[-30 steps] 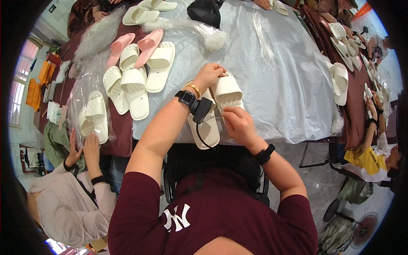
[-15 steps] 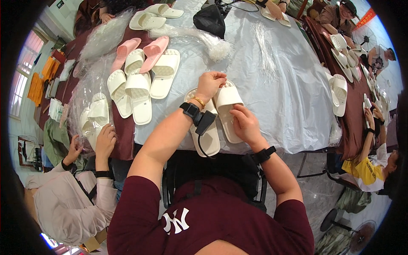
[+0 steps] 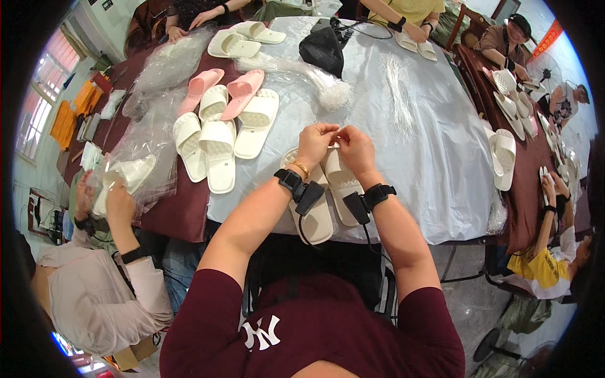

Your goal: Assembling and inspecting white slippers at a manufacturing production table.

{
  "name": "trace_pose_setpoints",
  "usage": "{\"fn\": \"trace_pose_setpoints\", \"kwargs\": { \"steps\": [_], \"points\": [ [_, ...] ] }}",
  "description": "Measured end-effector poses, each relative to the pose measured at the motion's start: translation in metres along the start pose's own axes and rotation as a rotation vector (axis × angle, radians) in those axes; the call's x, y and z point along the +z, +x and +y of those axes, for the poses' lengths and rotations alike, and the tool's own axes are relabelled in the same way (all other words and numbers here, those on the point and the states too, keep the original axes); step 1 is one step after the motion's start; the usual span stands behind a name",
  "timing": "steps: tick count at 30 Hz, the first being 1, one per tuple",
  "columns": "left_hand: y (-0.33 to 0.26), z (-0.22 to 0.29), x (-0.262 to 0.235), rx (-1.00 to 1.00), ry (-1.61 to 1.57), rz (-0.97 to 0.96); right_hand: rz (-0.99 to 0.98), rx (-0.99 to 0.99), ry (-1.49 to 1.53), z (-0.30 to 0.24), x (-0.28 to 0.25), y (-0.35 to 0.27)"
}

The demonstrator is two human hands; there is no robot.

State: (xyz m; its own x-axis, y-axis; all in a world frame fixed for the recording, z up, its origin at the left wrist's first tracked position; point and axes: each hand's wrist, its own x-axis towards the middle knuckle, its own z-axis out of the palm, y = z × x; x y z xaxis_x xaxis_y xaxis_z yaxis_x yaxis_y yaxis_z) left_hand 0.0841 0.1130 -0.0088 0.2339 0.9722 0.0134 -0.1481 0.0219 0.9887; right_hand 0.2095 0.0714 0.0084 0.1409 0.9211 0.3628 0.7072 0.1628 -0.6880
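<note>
A pair of cream slippers lies at the table's near edge, the left slipper (image 3: pixel 317 222) and right slipper (image 3: pixel 344 184) side by side with their toes away from me. Over the toe ends, my left hand (image 3: pixel 316 144) and my right hand (image 3: pixel 355 150) meet with fingertips pinched together. Whatever is between the fingers is too small to make out. My wrists and hands cover part of the left slipper's strap. Left of this pair are several cream slippers (image 3: pixel 220 157) and two pink slippers (image 3: pixel 242 93).
Grey sheeting (image 3: pixel 441 183) covers the table. Beyond my hands lie a bundle of thin white strands (image 3: pixel 397 101), a bagged bundle of strands (image 3: pixel 331 94) and a black pouch (image 3: pixel 322 50). Clear plastic bags (image 3: pixel 157 120) spread at left, where a person handles a bagged slipper (image 3: pixel 133 173). Others work around.
My right hand has moved from the right slipper's strap up to the toes, meeting my left hand. The person at left has lifted the bagged slipper.
</note>
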Motion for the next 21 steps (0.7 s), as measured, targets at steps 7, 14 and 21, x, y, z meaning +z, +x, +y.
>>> {"fn": "trace_pose_setpoints", "kwargs": {
  "steps": [7, 14, 21],
  "points": [
    [-0.005, 0.012, -0.013, 0.154, 0.325, 0.119, 0.066, 0.008, 0.166, 0.007, 0.002, -0.003],
    [-0.016, 0.01, -0.021, 0.031, 0.006, -0.008, 0.062, 0.057, 0.348, -0.002, -0.003, -0.001],
    [-0.021, 0.009, -0.021, -0.021, -0.071, -0.03, 0.07, -0.027, 0.347, 0.001, 0.007, -0.006]
  ]
}}
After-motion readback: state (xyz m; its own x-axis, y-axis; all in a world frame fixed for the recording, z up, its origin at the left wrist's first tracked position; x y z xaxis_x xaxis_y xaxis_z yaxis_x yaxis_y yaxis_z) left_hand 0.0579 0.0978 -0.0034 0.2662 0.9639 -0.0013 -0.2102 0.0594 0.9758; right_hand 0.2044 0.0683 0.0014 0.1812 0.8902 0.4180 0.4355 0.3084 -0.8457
